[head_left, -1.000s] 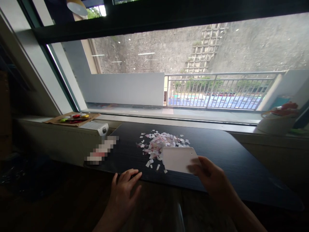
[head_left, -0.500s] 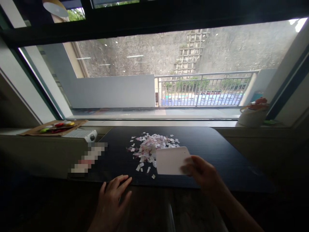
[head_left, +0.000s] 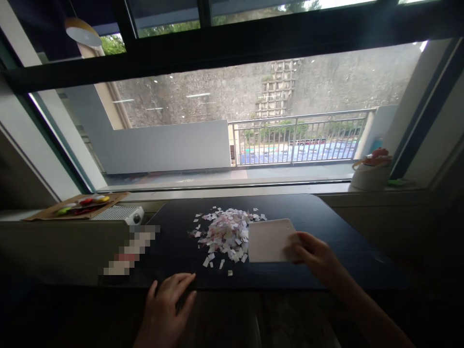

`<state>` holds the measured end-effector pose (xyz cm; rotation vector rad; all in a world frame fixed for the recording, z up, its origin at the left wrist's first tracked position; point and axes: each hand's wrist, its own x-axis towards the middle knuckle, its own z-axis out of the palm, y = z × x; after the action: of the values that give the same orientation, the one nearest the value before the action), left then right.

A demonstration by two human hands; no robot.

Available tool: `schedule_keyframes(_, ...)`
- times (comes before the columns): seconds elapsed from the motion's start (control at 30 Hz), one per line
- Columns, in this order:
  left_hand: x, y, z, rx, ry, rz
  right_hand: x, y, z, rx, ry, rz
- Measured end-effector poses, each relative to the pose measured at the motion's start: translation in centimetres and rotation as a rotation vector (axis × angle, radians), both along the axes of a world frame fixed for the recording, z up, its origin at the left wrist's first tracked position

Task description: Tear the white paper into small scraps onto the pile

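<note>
My right hand (head_left: 308, 251) grips the right end of a flat white rectangular board (head_left: 268, 241) with rounded corners and a small hole near its upper right corner. The board's left edge meets the right side of a heap of small paper scraps (head_left: 226, 229), white with some pinkish ones. A few loose scraps lie around the heap, one close to the table's near edge. My left hand (head_left: 168, 299) is at that near edge, left of the heap, with its fingers stretched apart and nothing in them. Under both hands is the dark table (head_left: 326, 232).
A white heater-like box (head_left: 121, 215) stands left of the table, beside brown cardboard (head_left: 58, 208) bearing colourful pieces. A blurred-out item (head_left: 132, 251) lies at the table's left edge. On the right of the windowsill is a white container (head_left: 369, 174). The window spans the far side.
My right hand and the white board have moved to the right, uncovering more of the heap's right side. My left hand is nearly where it was. The view has tilted slightly up.
</note>
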<state>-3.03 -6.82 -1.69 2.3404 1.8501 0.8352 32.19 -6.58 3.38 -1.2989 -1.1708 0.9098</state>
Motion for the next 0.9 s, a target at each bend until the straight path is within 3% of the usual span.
schedule_keyframes(0.1,0.0,1.5,1.4,0.078,-0.092,0.049,-3.7,1.6,-0.4,0.009,0.048,0.159)
schedule_keyframes(0.17,0.0,2.9,2.4,0.178,-0.148,0.052,-5.2,2.2,-0.7,-0.001,0.016,0.183)
schedule_keyframes(0.3,-0.1,5.8,3.4,0.356,-0.245,0.020,-2.8,1.7,-1.0,-0.077,-0.131,0.062)
schedule_keyframes(0.37,-0.1,6.9,3.2,0.405,-0.263,0.043,0.1,0.8,-0.8,-0.134,-0.143,0.020)
schedule_keyframes(0.5,0.2,8.0,2.1,0.425,-0.278,0.063,3.7,-0.4,-0.5,-0.073,-0.053,-0.120)
schedule_keyframes(0.6,0.3,8.1,1.2,0.427,-0.272,0.050,2.8,0.1,-0.8,-0.015,0.041,-0.115)
schedule_keyframes(0.7,0.3,8.1,0.7,0.433,-0.221,0.031,0.7,1.1,-1.4,0.012,0.081,-0.015)
schedule_keyframes(0.9,0.3,8.1,0.6,0.427,-0.129,0.030,-0.4,1.6,-2.5,0.029,-0.051,0.055)
